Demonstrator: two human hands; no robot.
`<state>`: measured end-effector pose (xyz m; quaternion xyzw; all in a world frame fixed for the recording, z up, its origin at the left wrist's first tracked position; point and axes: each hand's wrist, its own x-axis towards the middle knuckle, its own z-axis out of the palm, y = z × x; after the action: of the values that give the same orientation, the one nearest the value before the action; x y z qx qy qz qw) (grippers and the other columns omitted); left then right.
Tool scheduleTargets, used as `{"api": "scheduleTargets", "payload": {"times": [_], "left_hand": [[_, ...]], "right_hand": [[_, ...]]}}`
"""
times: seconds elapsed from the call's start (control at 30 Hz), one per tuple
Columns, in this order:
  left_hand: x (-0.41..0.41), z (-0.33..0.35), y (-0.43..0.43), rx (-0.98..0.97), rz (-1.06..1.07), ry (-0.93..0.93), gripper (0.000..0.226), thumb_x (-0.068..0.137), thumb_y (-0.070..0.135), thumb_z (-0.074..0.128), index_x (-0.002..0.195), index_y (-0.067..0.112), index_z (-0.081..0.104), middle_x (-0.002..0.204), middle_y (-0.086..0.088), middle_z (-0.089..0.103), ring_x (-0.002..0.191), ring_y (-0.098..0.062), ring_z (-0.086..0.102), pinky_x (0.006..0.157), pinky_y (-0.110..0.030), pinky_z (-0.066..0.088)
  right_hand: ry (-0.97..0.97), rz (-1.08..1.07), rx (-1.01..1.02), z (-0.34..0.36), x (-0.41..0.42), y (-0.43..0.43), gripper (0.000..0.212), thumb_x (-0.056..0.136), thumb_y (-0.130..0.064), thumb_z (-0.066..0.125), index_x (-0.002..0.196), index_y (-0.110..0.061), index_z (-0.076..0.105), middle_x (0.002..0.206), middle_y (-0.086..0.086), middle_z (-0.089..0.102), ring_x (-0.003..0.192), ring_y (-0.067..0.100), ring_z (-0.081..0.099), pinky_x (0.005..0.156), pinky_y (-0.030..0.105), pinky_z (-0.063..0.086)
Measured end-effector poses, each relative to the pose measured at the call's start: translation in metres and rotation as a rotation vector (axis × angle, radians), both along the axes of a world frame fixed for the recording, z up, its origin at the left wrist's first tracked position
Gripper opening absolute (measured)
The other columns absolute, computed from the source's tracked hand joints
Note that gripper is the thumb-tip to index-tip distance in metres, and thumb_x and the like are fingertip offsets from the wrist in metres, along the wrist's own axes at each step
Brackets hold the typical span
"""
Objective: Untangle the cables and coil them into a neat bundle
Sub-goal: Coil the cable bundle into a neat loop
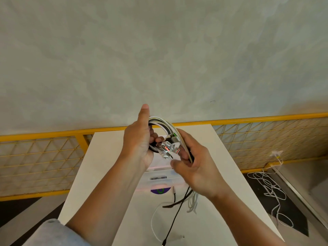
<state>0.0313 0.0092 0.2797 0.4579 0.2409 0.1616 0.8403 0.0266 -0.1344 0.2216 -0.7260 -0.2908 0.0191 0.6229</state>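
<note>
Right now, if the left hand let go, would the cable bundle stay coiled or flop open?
Probably floppy: the cable bundle arcs only between the left hand and right hand, while its tails sag to the table. No tie shows, so loops would likely spread.

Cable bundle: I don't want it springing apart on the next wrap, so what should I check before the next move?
1. Left hand grips the cable bundle: ok.
2. Right hand holds the strands on its side: ok.
3. Connectors gathered between the hands: ok.
4. All slack wound in: not ok; a black cable and a white cable trail onto the table.
5. Trailing lengths free of knots: cannot tell.
</note>
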Motion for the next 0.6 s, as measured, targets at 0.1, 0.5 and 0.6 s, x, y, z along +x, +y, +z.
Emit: {"api": "scheduleTargets", "payload": {"times": [0.1,0.5,0.6], "left_hand": [[-0.001,0.003,0.003,0.049,0.002,-0.008,0.051,0.094,0.046,0.064,0.064,0.017,0.035,0.044,0.004,0.024,0.036,-0.012,0.025,0.037,-0.020,0.030],[-0.002,0.002,-0.010,-0.073,0.098,0.016,0.053,0.092,0.055,0.061,0.065,0.013,0.043,0.039,0.003,0.037,0.030,-0.011,0.042,0.038,-0.019,0.043],[-0.002,0.001,-0.017,-0.166,0.092,-0.018,0.052,0.092,0.054,0.061,0.067,0.011,0.046,0.038,0.002,0.038,0.031,-0.011,0.044,0.039,-0.021,0.048]], "right_hand": [[-0.052,-0.037,-0.015,0.003,0.005,-0.005,0.074,0.083,0.013,0.062,0.144,-0.027,0.051,0.067,-0.005,0.035,0.059,0.014,0.036,0.059,0.020,0.036],[0.029,-0.012,0.174,0.006,-0.005,0.020,0.054,0.085,-0.023,0.079,0.134,-0.017,0.057,0.116,-0.004,0.074,0.110,0.011,0.069,0.095,0.027,0.052],[0.077,-0.161,0.180,0.008,-0.005,0.028,0.053,0.076,-0.041,0.079,0.120,-0.017,0.064,0.106,-0.006,0.076,0.099,0.006,0.072,0.086,0.026,0.055]]}}
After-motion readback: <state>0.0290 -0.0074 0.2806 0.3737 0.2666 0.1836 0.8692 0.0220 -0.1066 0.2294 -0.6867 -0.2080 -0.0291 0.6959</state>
